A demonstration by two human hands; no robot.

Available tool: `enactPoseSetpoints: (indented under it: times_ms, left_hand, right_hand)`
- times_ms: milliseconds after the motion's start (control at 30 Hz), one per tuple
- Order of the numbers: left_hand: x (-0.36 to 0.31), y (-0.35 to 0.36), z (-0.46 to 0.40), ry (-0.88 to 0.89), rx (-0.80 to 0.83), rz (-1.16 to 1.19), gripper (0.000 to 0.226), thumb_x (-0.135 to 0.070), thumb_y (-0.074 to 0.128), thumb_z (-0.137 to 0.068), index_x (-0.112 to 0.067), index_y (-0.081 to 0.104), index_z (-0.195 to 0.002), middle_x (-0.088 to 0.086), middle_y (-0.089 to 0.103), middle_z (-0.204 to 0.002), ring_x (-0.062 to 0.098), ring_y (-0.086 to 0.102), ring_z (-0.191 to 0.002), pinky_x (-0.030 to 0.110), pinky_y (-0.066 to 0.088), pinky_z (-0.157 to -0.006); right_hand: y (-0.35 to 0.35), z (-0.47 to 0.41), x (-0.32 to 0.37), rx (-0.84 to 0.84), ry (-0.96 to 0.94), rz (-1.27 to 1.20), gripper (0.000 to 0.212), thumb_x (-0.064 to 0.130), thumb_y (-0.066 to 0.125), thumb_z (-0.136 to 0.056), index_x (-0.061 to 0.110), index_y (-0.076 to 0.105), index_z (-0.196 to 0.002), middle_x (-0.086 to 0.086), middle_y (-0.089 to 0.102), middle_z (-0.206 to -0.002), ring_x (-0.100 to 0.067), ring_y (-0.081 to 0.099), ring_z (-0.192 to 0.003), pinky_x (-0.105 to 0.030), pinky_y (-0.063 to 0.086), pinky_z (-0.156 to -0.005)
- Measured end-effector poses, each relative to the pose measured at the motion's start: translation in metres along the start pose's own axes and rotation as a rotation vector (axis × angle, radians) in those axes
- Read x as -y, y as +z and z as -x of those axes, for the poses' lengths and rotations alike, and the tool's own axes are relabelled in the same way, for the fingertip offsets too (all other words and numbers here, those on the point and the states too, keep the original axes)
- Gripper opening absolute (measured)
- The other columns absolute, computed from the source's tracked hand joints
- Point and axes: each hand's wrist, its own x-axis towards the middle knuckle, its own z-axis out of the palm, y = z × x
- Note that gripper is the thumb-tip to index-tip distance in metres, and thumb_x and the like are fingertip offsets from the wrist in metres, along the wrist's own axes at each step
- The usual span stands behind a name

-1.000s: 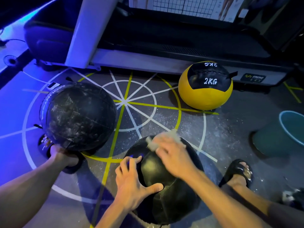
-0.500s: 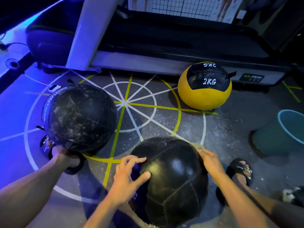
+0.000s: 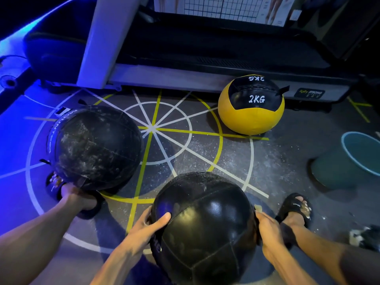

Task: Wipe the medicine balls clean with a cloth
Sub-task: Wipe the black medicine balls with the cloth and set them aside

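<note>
A black medicine ball (image 3: 205,223) sits on the floor between my hands, its near face shiny and its top still speckled with white dust. My left hand (image 3: 147,226) grips its left side, thumb on the front and fingers hidden behind. On the ball's right side is my right hand (image 3: 268,227), and a sliver of pale cloth (image 3: 258,207) shows above its knuckles. A second black ball (image 3: 96,147), heavily dusted white, lies to the left. At the back right stands a yellow and black ball (image 3: 250,120) marked 2KG.
A treadmill base (image 3: 185,77) runs across the back. A teal basin (image 3: 349,149) stands at the right. My sandalled feet (image 3: 294,208) flank the near ball, the left foot (image 3: 82,202) under the dusty ball. White dust covers the marked floor mat (image 3: 205,149).
My right hand has slid with the cloth from the ball's top down to its right side. My left hand has shifted from the front to the left side of the ball.
</note>
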Motion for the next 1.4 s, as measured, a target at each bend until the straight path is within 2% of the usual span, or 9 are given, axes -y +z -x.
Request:
enactPoseSetpoints:
  times_ms: [133, 200, 400, 700, 933, 1033, 1167, 1267, 1400]
  left_hand:
    - [-0.018, -0.019, -0.004, 0.163, 0.003, 0.013, 0.113, -0.062, 0.101, -0.02, -0.033, 0.062, -0.122, -0.019, 0.075, -0.111, -0.004, 0.07, -0.102, 0.016, 0.056, -0.078]
    - [-0.022, -0.031, -0.014, 0.19, -0.074, -0.052, 0.114, -0.069, 0.097, -0.032, -0.039, 0.057, -0.134, -0.014, 0.065, -0.135, 0.011, 0.06, -0.129, 0.035, 0.051, -0.106]
    - [-0.017, -0.019, -0.027, 0.276, -0.215, -0.595, 0.127, -0.094, 0.066, -0.046, -0.049, 0.023, -0.156, -0.009, 0.02, -0.166, 0.023, 0.017, -0.152, 0.045, 0.03, -0.122]
    - [-0.016, -0.01, -0.034, 0.296, -0.275, -0.619, 0.106, -0.069, 0.074, -0.068, -0.043, 0.024, -0.158, -0.008, 0.018, -0.165, 0.023, 0.017, -0.146, 0.031, 0.034, -0.104]
    - [-0.015, -0.008, -0.033, 0.316, -0.325, -0.686, 0.119, -0.082, 0.072, -0.053, -0.039, 0.03, -0.156, -0.005, 0.031, -0.154, 0.024, 0.027, -0.139, 0.031, 0.034, -0.102]
    - [-0.015, -0.011, -0.037, 0.305, -0.326, -0.687, 0.116, -0.084, 0.077, -0.058, -0.04, 0.031, -0.154, -0.005, 0.031, -0.15, 0.018, 0.027, -0.13, 0.038, 0.033, -0.108]
    - [-0.01, -0.015, -0.033, 0.292, -0.308, -0.686, 0.114, -0.078, 0.08, -0.058, -0.04, 0.031, -0.153, -0.002, 0.028, -0.152, 0.017, 0.024, -0.13, 0.039, 0.03, -0.108]
    - [-0.008, -0.013, -0.034, 0.287, -0.321, -0.68, 0.125, -0.09, 0.068, -0.045, -0.041, 0.03, -0.153, -0.006, 0.029, -0.149, 0.02, 0.025, -0.135, 0.048, 0.032, -0.117]
    - [-0.006, -0.016, -0.035, 0.284, -0.31, -0.707, 0.124, -0.092, 0.066, -0.045, -0.041, 0.029, -0.153, -0.011, 0.029, -0.144, 0.016, 0.024, -0.135, 0.048, 0.032, -0.117]
  right_hand:
    - [0.018, 0.001, -0.004, 0.027, -0.034, -0.08, 0.018, 0.01, 0.061, -0.097, 0.011, 0.077, -0.091, -0.005, 0.076, -0.082, -0.024, 0.067, -0.084, -0.035, 0.053, -0.075]
    - [0.028, 0.0, -0.011, 0.034, -0.02, -0.085, 0.021, 0.012, 0.06, -0.099, 0.013, 0.078, -0.087, -0.006, 0.075, -0.084, -0.025, 0.066, -0.085, -0.04, 0.052, -0.081]
    - [0.045, 0.02, -0.009, 0.045, -0.047, -0.098, 0.023, 0.012, 0.056, -0.101, 0.005, 0.073, -0.087, -0.02, 0.065, -0.077, -0.023, 0.055, -0.074, -0.035, 0.039, -0.066]
    - [0.078, 0.148, 0.015, 0.087, -0.748, -0.019, 0.04, 0.022, 0.047, -0.109, 0.046, 0.05, -0.141, 0.035, 0.044, -0.147, 0.0, 0.031, -0.147, -0.027, 0.025, -0.12]
    - [0.095, 0.128, -0.024, 0.264, -1.454, 0.691, 0.05, 0.024, 0.047, -0.103, 0.019, 0.044, -0.153, 0.005, 0.035, -0.163, -0.018, 0.028, -0.153, -0.042, 0.029, -0.122]
    - [0.083, 0.097, -0.01, 0.188, -1.192, 0.578, 0.045, 0.031, 0.038, -0.11, 0.024, 0.043, -0.154, 0.005, 0.037, -0.162, -0.016, 0.034, -0.15, -0.036, 0.028, -0.123]
    - [0.069, 0.062, 0.026, 0.06, -0.378, 0.178, 0.03, 0.031, 0.042, -0.109, 0.021, 0.068, -0.118, -0.008, 0.068, -0.126, -0.032, 0.061, -0.122, -0.037, 0.046, -0.086]
    - [0.088, 0.102, 0.024, 0.131, -0.804, 0.348, 0.038, 0.031, 0.043, -0.107, 0.026, 0.061, -0.14, 0.007, 0.048, -0.152, -0.012, 0.036, -0.148, -0.029, 0.03, -0.119]
    - [0.096, 0.113, 0.018, 0.365, -1.282, 0.642, 0.046, 0.029, 0.044, -0.106, 0.029, 0.044, -0.152, 0.012, 0.037, -0.16, -0.001, 0.024, -0.151, -0.021, 0.015, -0.125]
